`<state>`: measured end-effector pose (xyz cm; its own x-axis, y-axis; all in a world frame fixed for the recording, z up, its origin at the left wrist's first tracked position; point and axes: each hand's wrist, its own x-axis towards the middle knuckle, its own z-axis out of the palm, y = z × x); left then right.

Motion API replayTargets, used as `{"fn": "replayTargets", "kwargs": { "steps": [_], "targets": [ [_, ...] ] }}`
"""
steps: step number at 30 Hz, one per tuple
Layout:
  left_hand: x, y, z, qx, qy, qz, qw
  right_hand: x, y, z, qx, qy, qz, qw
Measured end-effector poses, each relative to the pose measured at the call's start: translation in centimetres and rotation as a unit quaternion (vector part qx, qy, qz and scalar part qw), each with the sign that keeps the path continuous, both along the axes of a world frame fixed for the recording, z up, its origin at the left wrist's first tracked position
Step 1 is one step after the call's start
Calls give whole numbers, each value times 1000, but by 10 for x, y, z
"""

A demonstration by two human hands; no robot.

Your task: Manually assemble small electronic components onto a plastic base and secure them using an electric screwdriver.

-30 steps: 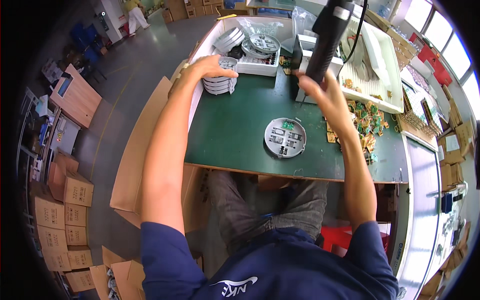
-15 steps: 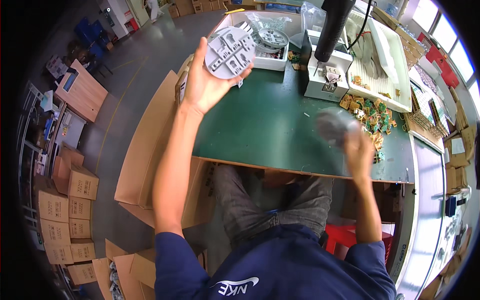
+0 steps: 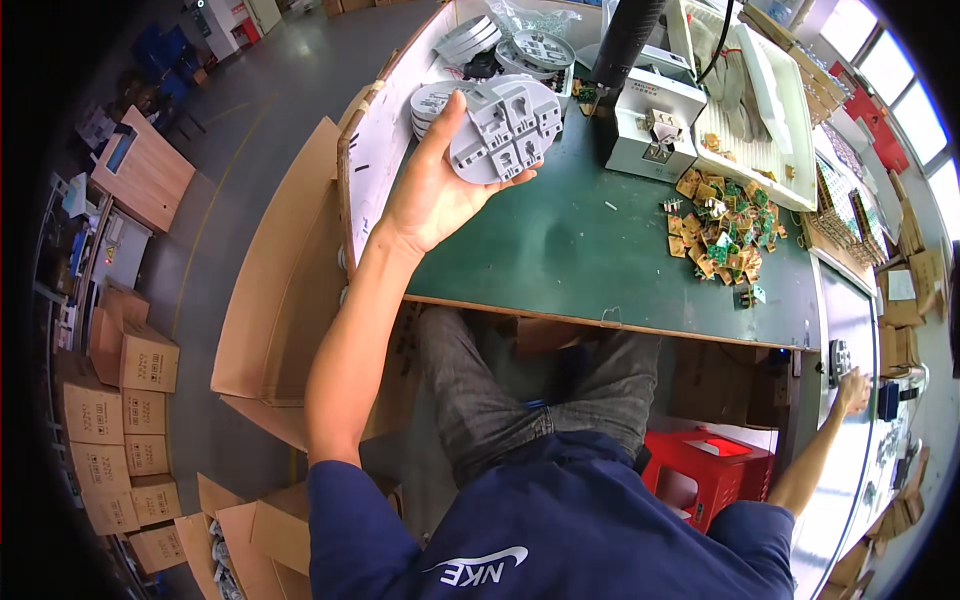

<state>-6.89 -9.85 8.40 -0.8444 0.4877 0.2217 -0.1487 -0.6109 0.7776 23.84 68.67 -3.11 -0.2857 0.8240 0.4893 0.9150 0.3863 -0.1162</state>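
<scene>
Your left hand (image 3: 432,198) is gripping a gray disc (image 3: 508,132) over the bench (image 3: 545,265). Your right hand (image 3: 854,391) is sitting by a second disc (image 3: 839,359), far right; whether it is gripping, I cannot tell.

Daylight is admitted through windows (image 3: 890,65) at two o'clock. Grey floor (image 3: 300,80) is seen at eleven. A wooden panel (image 3: 150,180) is positioned at ten, a red stool (image 3: 702,461) at four.

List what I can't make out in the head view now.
Head view:
Gray disc in the left hand: its back, turned away.
Stacked discs: partly behind that disc.
Right hand: too small to tell its grip.
Black tool: top cut off by the upper edge.
</scene>
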Motion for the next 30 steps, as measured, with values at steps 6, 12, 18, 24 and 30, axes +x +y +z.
{"fn": "replayTargets", "kwargs": {
  "steps": [6, 12, 18, 24, 30],
  "targets": [
    [7, 1, -4, -14, -21, 21, 999, -124, -204, 73, -172, 252, 388, 870],
    [32, -35, -2, 69, -48, 9, 996, -198, -438, 88, -173, 61, 689, 701],
    [173, -198, -41, 368, -65, 263, 890, -240, -451, 40, 84, -61, 718, 688],
    [463, -424, -170, 308, -23, 678, 667, -243, -438, 34, 46, -20, 762, 646],
    [736, -485, -238, 494, 22, 491, 717, -249, -417, 19, 76, -50, 657, 748]
  ]
}}
